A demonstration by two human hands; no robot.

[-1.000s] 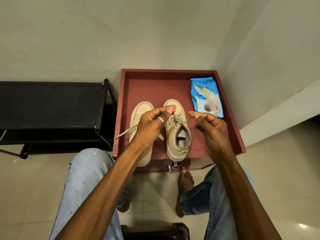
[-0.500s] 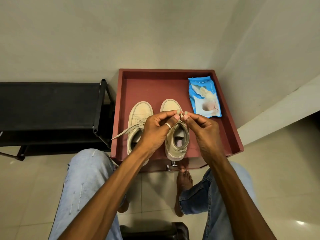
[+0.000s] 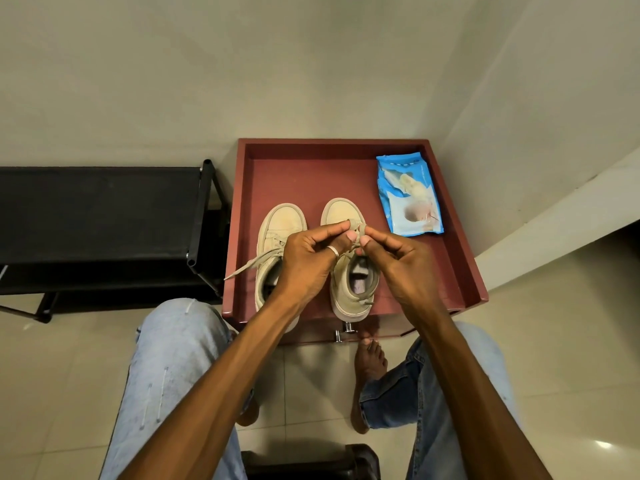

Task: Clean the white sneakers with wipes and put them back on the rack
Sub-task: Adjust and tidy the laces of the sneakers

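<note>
A: Hands first. State?

B: Left hand [image 3: 308,258] and right hand [image 3: 398,261] meet tip to tip. Each pinches the lace [image 3: 358,230] between thumb and forefinger, other fingers curled under. A small loop of lace stands up between the two pinches. Ring [image 3: 333,251] on the left hand.

A: Whose lace?

B: The right-hand sneaker [image 3: 343,211], directly beneath the hands. The left-hand sneaker [image 3: 284,220] sits just beside it, heel hidden by the left wrist. Its loose lace [image 3: 249,265] trails out over the left rim of the red tray [image 3: 311,174].

A: Rest of the set-up?

B: Both shoes stand in the tray, toes to the wall. Wipes pack [image 3: 408,199] lies flat in the tray's far right corner, well apart from the hands. Black rack [image 3: 97,216] stands just left of the tray.

A: Step in hand?

B: Lace work on the right-hand shoe. Tying or undoing: cannot tell. Neither hand holds a wipe, and whether the wiping is done cannot be read here.

A: Next move?

B: Judgement only: keep both pinches firm so the loop doesn't slip, then see to the trailing lace before anything goes to the rack.
</note>
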